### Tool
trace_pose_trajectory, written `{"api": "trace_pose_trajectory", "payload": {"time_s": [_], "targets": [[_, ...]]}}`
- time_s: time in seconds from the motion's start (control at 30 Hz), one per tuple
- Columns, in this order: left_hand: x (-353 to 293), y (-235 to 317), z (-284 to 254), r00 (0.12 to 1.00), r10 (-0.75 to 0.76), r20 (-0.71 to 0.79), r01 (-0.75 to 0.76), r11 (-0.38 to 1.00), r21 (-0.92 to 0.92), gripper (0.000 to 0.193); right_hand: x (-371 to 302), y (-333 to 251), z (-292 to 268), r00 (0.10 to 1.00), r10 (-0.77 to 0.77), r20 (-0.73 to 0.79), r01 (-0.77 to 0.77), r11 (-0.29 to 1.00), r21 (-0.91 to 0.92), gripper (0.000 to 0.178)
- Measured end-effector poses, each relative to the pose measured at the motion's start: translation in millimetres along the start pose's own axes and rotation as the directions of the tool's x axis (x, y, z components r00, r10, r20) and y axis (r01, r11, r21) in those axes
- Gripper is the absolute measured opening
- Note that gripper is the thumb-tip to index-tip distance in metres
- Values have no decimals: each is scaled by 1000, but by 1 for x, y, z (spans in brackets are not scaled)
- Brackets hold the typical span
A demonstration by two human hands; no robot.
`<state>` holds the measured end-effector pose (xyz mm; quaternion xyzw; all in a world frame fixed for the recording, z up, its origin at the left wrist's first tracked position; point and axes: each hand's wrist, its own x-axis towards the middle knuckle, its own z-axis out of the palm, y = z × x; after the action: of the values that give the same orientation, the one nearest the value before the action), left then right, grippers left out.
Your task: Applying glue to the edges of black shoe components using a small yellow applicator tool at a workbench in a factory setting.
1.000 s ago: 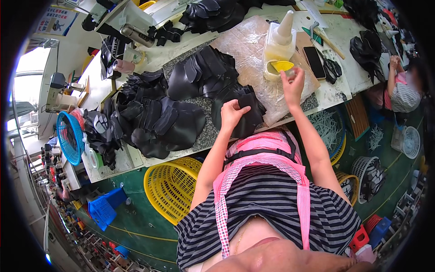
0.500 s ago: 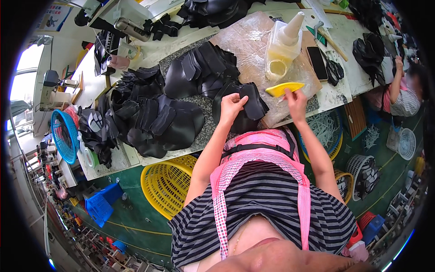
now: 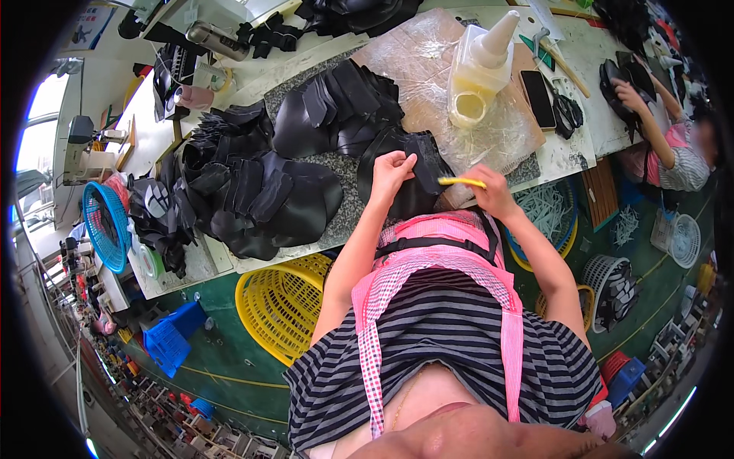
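My left hand (image 3: pixel 391 177) pinches the left edge of a black, leather-like piece (image 3: pixel 427 159) at the near edge of the bench. In my right hand (image 3: pixel 497 194) is a flat yellow spreader (image 3: pixel 468 183), seen almost edge-on. Its left tip is at the right edge of the black piece; whether they touch, I cannot tell. Beyond my right hand a translucent bottle (image 3: pixel 480 73) with a cone nozzle and an open, yellowish mouth stands on a smeared brown board (image 3: pixel 413 50). Heaps of black cut pieces (image 3: pixel 287 195) lie left of my left hand.
A phone (image 3: pixel 537 99), scissors (image 3: pixel 566 115) and a hammer (image 3: pixel 562 65) lie right of the board. Below the bench are a yellow basket (image 3: pixel 279 310) and a basket of pale strips (image 3: pixel 543 206). At the far right another person's hand (image 3: pixel 631 98) touches black pieces.
My right hand has moved nearer to me, turning the yellow spreader from its broad face to its edge beside the black piece. My left hand stays nearly put. The other person's hand reached forward.
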<state>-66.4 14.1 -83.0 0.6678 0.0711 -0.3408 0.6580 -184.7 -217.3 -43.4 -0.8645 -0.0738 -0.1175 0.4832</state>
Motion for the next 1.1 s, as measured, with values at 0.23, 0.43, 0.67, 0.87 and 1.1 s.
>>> {"api": "trace_pose_trajectory", "payload": {"time_s": [0.23,0.43,0.67,0.87,1.1], "targets": [[-3,5,5,998,60,-32,-61,998,-17,19,-7,-10,-8,998,42,-51,-44,998,-36,10],[-1,2,6,995,96,-2,-96,995,11,19,70,17,34,965,-20,-261,-1,997,-78,8],[-13,-18,-25,1000,21,-4,-21,997,-73,11,71,3,25,874,227,-430,-184,973,140,11],[-17,-16,-33,998,34,50,-30,996,-86,16,58,-19,33,993,2,-118,-10,998,-61,8],[-18,-20,-34,998,46,38,-43,996,-75,11,88,-6,42,963,-263,58,269,944,-192,23]]}}
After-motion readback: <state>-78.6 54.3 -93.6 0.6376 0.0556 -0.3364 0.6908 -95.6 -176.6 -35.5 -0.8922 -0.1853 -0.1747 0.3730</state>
